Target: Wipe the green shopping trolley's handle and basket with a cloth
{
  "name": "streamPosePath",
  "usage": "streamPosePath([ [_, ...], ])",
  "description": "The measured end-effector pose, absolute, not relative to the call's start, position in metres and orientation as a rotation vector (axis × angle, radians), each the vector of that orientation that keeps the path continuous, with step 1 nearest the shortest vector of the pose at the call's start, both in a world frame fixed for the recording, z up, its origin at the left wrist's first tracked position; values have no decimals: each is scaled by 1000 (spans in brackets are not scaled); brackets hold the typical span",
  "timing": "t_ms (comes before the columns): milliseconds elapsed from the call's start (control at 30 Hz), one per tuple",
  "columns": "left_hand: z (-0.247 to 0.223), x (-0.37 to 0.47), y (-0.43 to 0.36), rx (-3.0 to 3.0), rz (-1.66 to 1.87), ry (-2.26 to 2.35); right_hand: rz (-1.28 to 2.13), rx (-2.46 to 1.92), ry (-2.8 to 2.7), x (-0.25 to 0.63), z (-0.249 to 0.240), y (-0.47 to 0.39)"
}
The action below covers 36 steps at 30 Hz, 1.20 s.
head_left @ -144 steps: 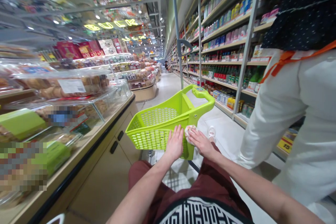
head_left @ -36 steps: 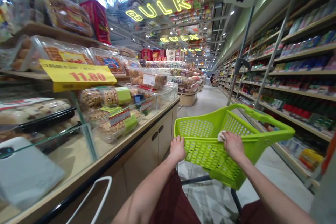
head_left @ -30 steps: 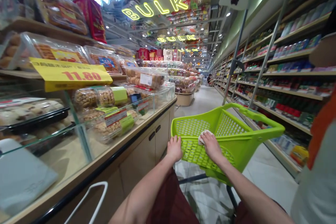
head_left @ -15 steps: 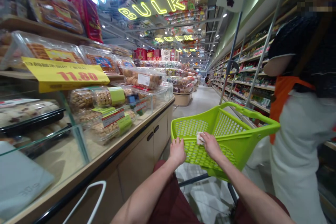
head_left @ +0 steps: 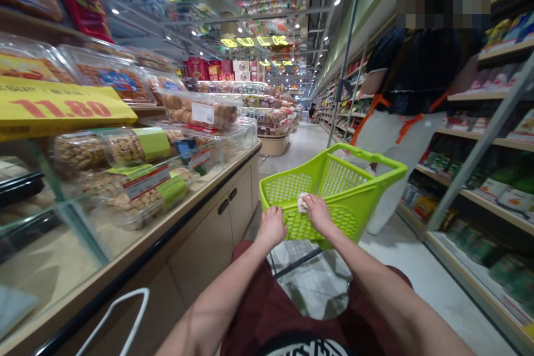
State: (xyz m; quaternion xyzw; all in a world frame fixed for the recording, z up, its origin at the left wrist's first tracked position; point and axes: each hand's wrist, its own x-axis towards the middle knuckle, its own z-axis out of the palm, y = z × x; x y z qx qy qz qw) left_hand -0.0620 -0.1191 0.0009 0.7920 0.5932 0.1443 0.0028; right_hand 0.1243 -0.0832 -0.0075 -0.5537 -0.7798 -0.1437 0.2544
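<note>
A lime green shopping cart basket point(head_left: 354, 208) stands in front of me, its mesh sides showing. My left hand point(head_left: 273, 226) is closed over the near left corner of its rim. A crumpled white cloth or tissue point(head_left: 302, 203) is pinched in my right hand point(head_left: 317, 214), against the rim at the near side. My forearms reach forward over my dark red clothing. The cart's lower frame is partly hidden beneath the basket.
To the left runs a counter point(head_left: 200, 206) with packed nuts and biscuits point(head_left: 204, 112) and a yellow price sign point(head_left: 62, 108). Beyond the cart at right, a person in white trousers point(head_left: 386, 178) stands near stocked shelves point(head_left: 492, 194). An aisle point(head_left: 315, 142) stretches ahead.
The view has turned right and down, so the cart and counter appear further left. The person beside the cart has moved forward past it. Both hands remain on the rim.
</note>
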Motion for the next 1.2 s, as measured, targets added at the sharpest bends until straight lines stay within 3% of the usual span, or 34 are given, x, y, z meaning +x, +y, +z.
streamPosePath([
  [167, 4, -59, -125, 2537, 414, 1768, -384, -1358, -2241, 86, -19, -88],
  [467, -3, -71, -117, 2506, 243, 1667, -619, -1710, -1916, 197, -16, -89],
  [733, -7, -53, -134, 2586, 270, 1612, -534, -1544, -1952, 177, -40, -76],
  [1200, 7, -15, -167, 2731, 317, 1353, -472, -1487, -1839, 233, -45, -70],
])
